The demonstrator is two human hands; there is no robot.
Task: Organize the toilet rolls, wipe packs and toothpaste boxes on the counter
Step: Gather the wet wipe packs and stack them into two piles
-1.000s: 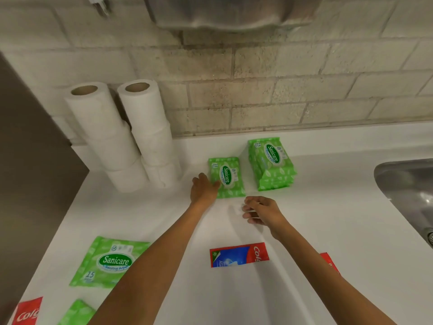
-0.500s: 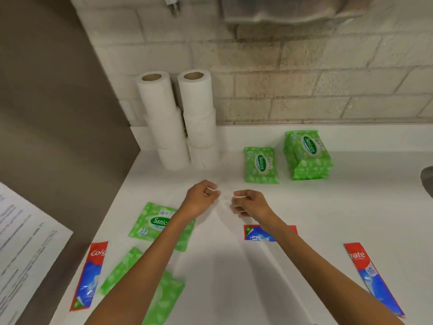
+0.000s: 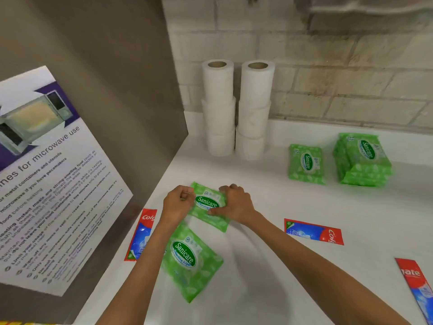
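A green Sanicare wipe pack (image 3: 208, 205) lies on the white counter (image 3: 304, 266), held at both ends. My left hand (image 3: 177, 204) grips its left edge and my right hand (image 3: 235, 205) grips its right edge. A second green wipe pack (image 3: 191, 260) lies just in front of it, partly under my left forearm. One single wipe pack (image 3: 305, 164) and a stack of wipe packs (image 3: 362, 159) sit near the back wall. Two stacks of toilet rolls (image 3: 236, 109) stand in the back corner. Three toothpaste boxes lie flat: a left toothpaste box (image 3: 140, 234), a middle toothpaste box (image 3: 312, 232), a right toothpaste box (image 3: 418, 289).
A grey side panel (image 3: 105, 78) with a microwave-use notice (image 3: 46, 174) bounds the counter on the left. A brick wall (image 3: 339, 66) runs along the back.
The view has swung left and down. Both hands moved from mid-counter to the left wipe pack and took hold of its two ends.
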